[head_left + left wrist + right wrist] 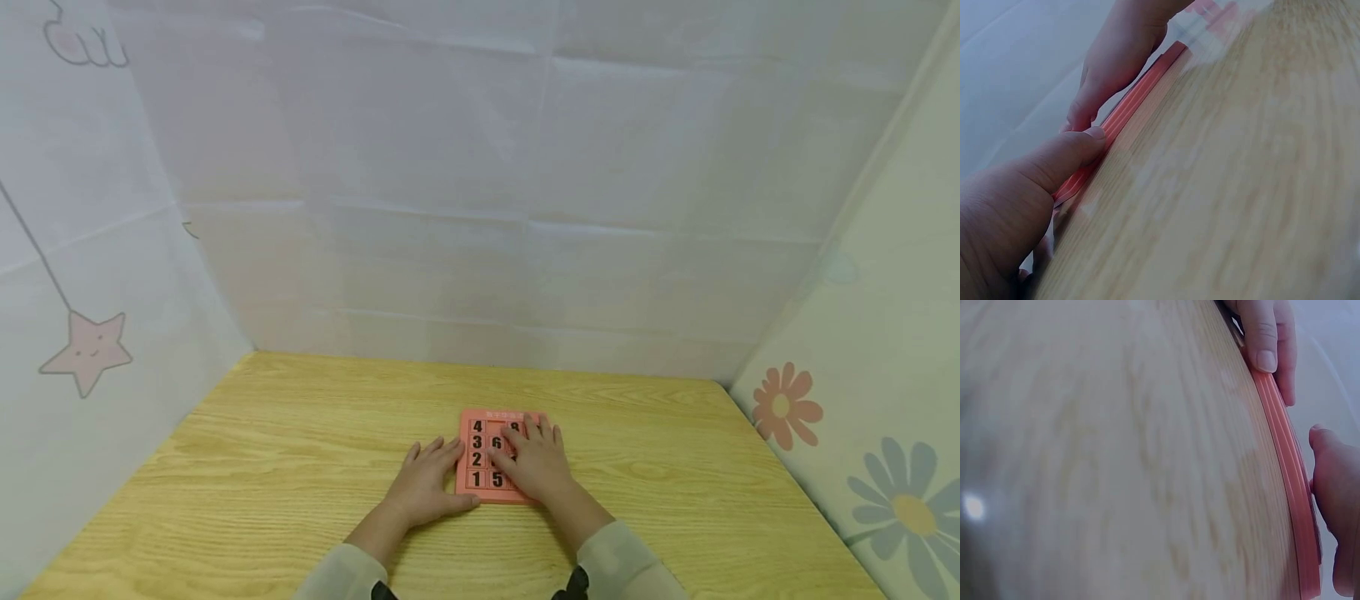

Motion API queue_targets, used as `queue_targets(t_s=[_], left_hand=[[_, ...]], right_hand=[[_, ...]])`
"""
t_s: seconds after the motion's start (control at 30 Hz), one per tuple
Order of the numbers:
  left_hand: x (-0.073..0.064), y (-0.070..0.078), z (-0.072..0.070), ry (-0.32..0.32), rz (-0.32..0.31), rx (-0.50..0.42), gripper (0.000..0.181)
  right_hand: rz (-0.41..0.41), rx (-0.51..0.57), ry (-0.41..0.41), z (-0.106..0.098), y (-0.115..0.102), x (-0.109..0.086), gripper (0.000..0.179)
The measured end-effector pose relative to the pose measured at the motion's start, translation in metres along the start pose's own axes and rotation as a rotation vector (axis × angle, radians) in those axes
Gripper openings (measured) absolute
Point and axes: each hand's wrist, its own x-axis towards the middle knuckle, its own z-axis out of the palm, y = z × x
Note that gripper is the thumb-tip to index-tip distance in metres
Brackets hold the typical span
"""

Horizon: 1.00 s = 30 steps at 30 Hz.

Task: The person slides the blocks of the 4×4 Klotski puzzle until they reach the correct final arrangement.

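A pink number slide puzzle (480, 498) lies flat on the wooden table, with black numerals on its tiles and a gap in the top row beside the 4. My left hand (426, 490) holds its near left corner, fingers along the left side and thumb against the near edge. The left wrist view shows that thumb (1088, 147) on the grooved pink side. Over the right part of the puzzle lies my right hand (542, 467), fingers spread and fingertips on the tiles. It hides most of the right-hand columns.
The light wooden table (300, 433) extends around the puzzle on all sides. Pale cloth walls stand behind it and at both sides, printed with a pink star (86, 352) on the left and flowers (783, 407) on the right.
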Motion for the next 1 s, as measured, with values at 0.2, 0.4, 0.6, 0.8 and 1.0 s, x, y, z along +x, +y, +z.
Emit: queue_targets(t_s=[0.2,0.4,0.6,0.8,1.0], left_hand=[[0.000,0.000,-0.001,-0.007,-0.002,-0.007,0.094],[0.000,-0.001,-0.001,-0.005,0.009,-0.012,0.093],[0.000,-0.001,0.000,-0.010,0.017,-0.007,0.093],[0.000,-0.002,0.001,-0.017,0.024,0.002,0.090],[0.000,-0.003,0.000,-0.009,0.032,0.003,0.088]], right_hand=[[0.010,0.013,-0.009,0.002,0.002,0.000,0.062],[-0.019,0.012,0.006,0.004,-0.004,0.001,0.063],[-0.037,0.000,-0.004,0.008,-0.016,0.007,0.062],[-0.052,0.028,-0.023,0.012,-0.030,0.012,0.068],[-0.056,0.000,-0.046,0.014,-0.042,0.018,0.067]])
